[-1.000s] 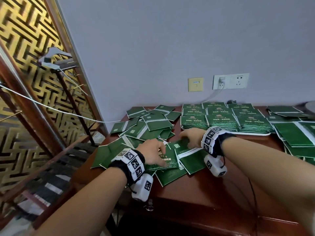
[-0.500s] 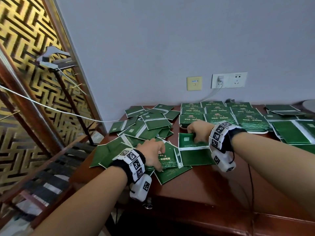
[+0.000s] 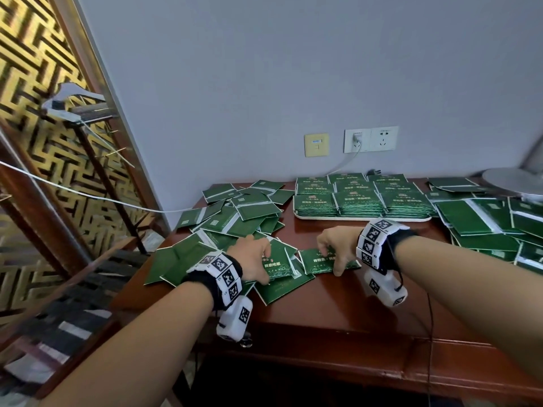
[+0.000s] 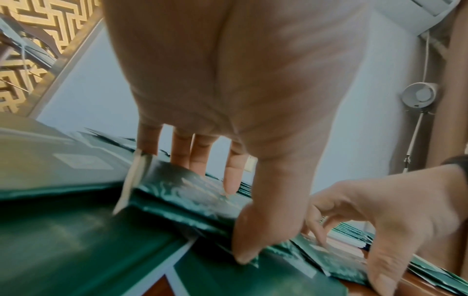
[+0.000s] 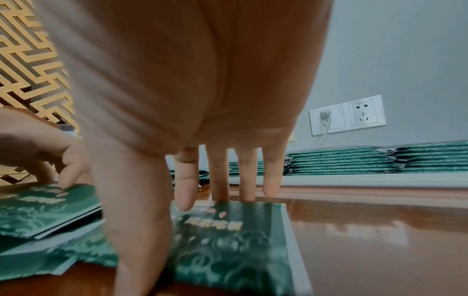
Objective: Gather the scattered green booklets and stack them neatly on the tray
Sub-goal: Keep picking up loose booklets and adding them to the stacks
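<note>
The wooden table (image 3: 338,301) carries most of the work: green booklets lie on it in three groups. At the back, the white tray (image 3: 361,217) already holds neat rows of stacked booklets (image 3: 358,201), several deep, so a good share of the job looks done. A lot is left, though. A loose heap (image 3: 235,215) sprawls over the left half of the table, overlapping at all angles, and another spread (image 3: 484,218) covers the right side beside the tray.

Near the front edge, the left hand (image 3: 254,259) spans one booklet in the heap (image 3: 277,265), thumb hooked at its near edge and fingers reaching over the far edge. The right hand (image 3: 335,245) sits on a single booklet (image 3: 326,261) lying just beside the heap, fingers at its far edge and thumb at its near side, gripping it across. Both booklets lie on the table, well short of the tray, so I judge the task roughly midway, with both scattered groups yet to be cleared.
</note>
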`<state>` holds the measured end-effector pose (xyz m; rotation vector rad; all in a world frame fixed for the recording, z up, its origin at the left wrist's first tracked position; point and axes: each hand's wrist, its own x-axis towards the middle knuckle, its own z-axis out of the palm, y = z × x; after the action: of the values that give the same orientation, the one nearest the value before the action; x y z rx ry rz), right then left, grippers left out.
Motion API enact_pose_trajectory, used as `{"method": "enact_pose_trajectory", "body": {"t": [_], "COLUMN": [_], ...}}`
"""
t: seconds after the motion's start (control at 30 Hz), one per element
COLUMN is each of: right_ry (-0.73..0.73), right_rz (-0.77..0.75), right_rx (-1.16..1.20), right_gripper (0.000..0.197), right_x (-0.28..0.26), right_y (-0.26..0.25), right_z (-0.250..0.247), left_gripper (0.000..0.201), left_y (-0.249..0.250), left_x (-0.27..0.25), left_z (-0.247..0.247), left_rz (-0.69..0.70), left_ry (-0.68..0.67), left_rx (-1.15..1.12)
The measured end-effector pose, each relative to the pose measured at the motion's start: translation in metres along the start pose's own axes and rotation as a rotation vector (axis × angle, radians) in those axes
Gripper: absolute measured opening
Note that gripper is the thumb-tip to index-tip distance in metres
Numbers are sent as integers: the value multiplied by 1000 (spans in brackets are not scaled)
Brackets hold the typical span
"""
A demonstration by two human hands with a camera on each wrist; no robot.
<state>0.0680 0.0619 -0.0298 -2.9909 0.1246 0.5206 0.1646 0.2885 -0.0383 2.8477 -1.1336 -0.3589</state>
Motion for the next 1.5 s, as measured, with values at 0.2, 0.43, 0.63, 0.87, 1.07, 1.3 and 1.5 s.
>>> {"method": "enact_pose_trajectory", "body": {"t": [0.2, 0.43, 0.63, 0.87, 1.07, 1.3, 1.5], "right_ry": [24, 108, 223, 386, 460, 363, 279], "right_rz": [2, 18, 38, 96, 181, 242, 248], "right_rx": [-22, 67, 108, 200, 142, 184, 159], "right_gripper": [53, 58, 65, 52, 44, 40, 43], "right_x": [-2, -8, -20, -17, 17, 89, 142], "right_y": [-3, 5, 38, 101, 156, 208, 231], "right_z": [2, 7, -19, -70, -108, -120, -127], "left_gripper": [51, 48, 49, 47, 47, 46, 43], "left_y": [-2, 8, 32, 62, 69, 72, 67], "left_x": [-2, 7, 39, 115, 197, 286, 339], "left_z": [-5, -21, -48, -89, -103, -94, -83], "left_rz": [6, 34, 59, 98, 133, 136, 118], "left_ry": [27, 51, 94, 165, 214, 181, 142], "left_rx": [1, -15, -50, -89, -170, -232, -222]}}
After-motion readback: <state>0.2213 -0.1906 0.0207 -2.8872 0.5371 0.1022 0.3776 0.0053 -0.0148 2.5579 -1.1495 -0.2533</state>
